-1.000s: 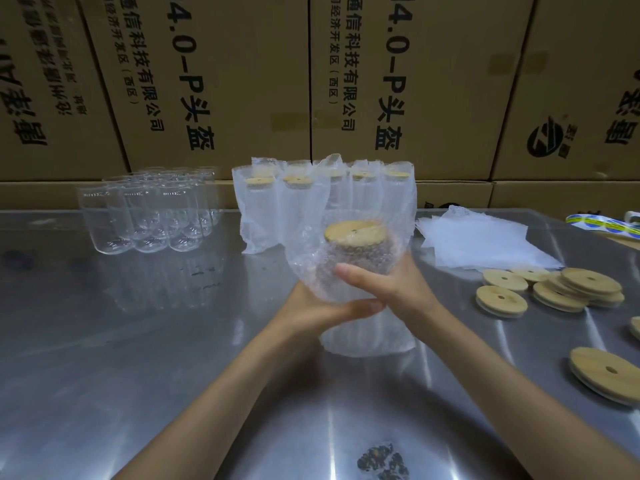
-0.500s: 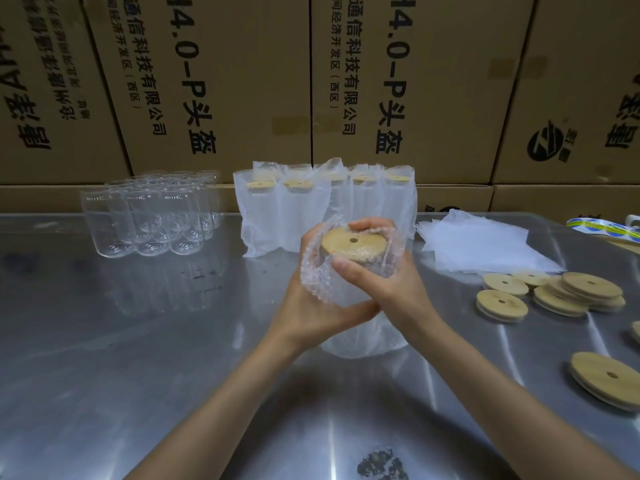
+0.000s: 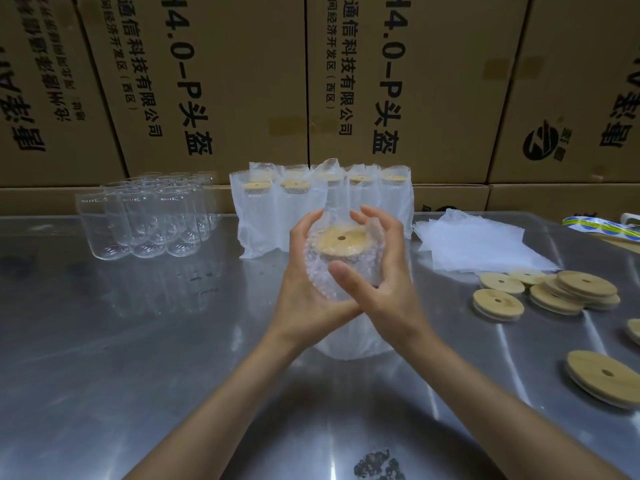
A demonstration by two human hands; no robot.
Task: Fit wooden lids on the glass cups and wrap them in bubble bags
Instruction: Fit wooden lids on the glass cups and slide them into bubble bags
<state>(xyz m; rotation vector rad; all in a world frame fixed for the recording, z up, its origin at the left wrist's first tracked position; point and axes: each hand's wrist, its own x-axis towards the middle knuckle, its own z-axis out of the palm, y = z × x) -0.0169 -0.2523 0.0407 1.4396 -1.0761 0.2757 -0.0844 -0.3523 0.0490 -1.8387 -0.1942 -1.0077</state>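
Centrally, above the steel table (image 3: 104, 358): lidded glass cup (image 3: 341, 268) inside a bubble bag (image 3: 346, 344), cupped by left hand (image 3: 304, 292) and right hand (image 3: 384, 289), fingers curled round the wrap; wooden lid (image 3: 341, 240) with centre hole facing up. Behind: wrapped cups (image 3: 322, 202), bare glass cups (image 3: 145, 216). Right: flat bubble bags (image 3: 474, 244), loose lids (image 3: 554, 292).

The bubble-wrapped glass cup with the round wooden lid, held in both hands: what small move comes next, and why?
Probably fold the loose bag mouth over the round wooden lid. The clear bubble bag already sheathes the cup, the lid is exposed, and the left hand and right hand cup its rim.
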